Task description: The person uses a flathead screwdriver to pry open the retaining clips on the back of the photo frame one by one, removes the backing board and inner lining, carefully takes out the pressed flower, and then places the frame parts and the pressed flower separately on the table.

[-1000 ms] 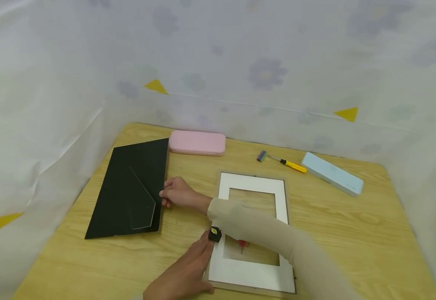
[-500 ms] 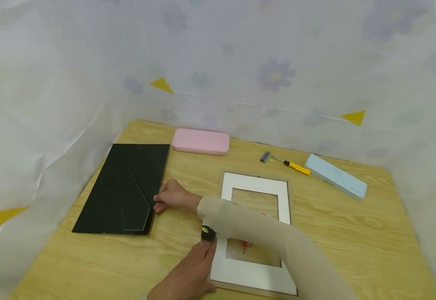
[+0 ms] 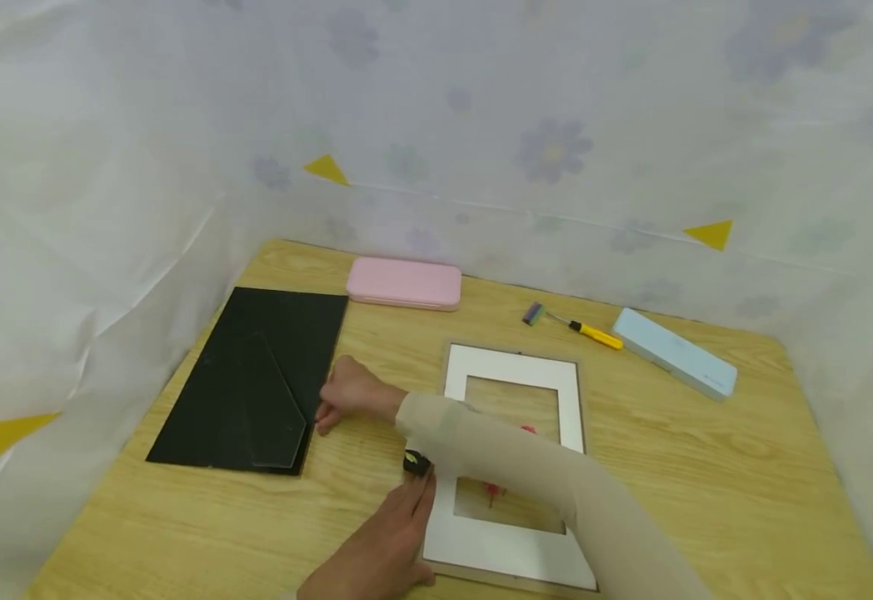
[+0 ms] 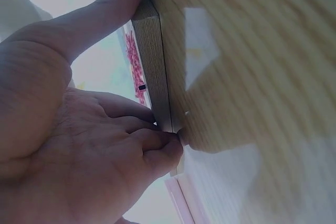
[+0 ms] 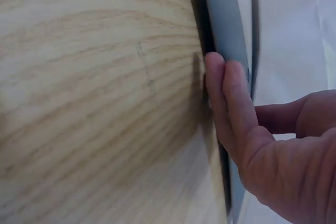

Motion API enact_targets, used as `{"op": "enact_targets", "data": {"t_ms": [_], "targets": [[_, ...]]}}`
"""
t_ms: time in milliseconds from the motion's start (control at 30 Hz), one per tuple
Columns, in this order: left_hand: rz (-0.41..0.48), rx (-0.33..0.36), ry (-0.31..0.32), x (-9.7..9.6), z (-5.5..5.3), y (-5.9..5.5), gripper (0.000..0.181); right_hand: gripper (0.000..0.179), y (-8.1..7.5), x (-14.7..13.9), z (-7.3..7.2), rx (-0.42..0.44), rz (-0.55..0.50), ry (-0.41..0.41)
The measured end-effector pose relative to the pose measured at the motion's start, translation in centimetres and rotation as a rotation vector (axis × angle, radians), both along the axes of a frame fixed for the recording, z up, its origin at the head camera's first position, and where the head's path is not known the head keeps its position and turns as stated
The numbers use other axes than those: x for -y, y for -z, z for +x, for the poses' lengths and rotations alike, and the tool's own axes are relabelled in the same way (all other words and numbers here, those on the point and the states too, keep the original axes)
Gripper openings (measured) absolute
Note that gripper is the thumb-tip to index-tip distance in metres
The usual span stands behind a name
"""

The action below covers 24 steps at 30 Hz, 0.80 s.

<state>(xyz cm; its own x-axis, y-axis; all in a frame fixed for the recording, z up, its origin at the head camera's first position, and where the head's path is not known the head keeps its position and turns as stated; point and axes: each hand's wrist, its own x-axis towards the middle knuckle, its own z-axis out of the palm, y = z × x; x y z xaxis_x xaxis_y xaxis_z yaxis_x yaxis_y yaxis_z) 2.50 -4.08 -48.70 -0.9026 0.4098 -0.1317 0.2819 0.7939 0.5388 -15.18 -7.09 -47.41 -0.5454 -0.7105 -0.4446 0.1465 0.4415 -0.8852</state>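
My right hand (image 3: 350, 393) reaches across to the left and pinches the right edge of a black frame backboard (image 3: 215, 375) with a fold-out stand. In the right wrist view, two fingers (image 5: 239, 93) lie against one side of the backboard (image 5: 227, 19), the thumb towards the other. My left hand (image 3: 380, 542) rests at the near-left corner of a photo frame (image 3: 507, 554) with a white mat. In the left wrist view, thumb and fingers touch the frame's edge (image 4: 151, 64). Small red flowers (image 3: 493, 492) show in its window; my right sleeve hides part of it.
A pink case (image 3: 404, 283) lies behind the backboard. Farther right are a small dark eraser-like block (image 3: 533, 313), a yellow-handled screwdriver (image 3: 596, 335) and a light blue case (image 3: 675, 353). White patterned sheeting (image 3: 444, 125) stands around the wooden table. A small black device (image 3: 416, 462) sits by my right sleeve.
The backboard, tilted up at first, has come down flatter on the table with my right hand at its edge. My left hand stays at the frame. The view has shifted slightly.
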Motion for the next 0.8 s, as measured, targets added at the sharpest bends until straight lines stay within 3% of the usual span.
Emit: {"op": "enact_targets", "data": {"t_ms": [133,300,433,567,667,800], "targets": [[-0.003,0.03,0.001,0.3,0.0,0.1,0.117,0.03,-1.2,-1.6,-0.5,-0.031,-0.003,-0.059],[0.011,0.078,0.003,1.1,-0.2,0.1,0.114,0.025,-3.0,-5.6,-1.7,-0.014,-0.05,-0.035],[0.016,0.067,0.016,2.0,-0.4,0.1,0.114,0.027,-4.5,-10.2,-3.0,-0.187,-0.008,-0.062],[0.01,0.069,0.019,2.6,-0.6,-0.2,0.112,0.025,-5.3,-14.6,-3.9,-0.393,0.154,-0.125],[0.018,0.093,0.009,2.8,-0.7,-0.4,0.109,0.024,-5.7,-17.3,-3.9,-0.467,0.265,-0.162],[0.027,0.081,-0.001,2.9,-0.7,-0.6,0.103,0.023,-5.8,-20.6,-2.9,-0.522,0.333,-0.152]]}}
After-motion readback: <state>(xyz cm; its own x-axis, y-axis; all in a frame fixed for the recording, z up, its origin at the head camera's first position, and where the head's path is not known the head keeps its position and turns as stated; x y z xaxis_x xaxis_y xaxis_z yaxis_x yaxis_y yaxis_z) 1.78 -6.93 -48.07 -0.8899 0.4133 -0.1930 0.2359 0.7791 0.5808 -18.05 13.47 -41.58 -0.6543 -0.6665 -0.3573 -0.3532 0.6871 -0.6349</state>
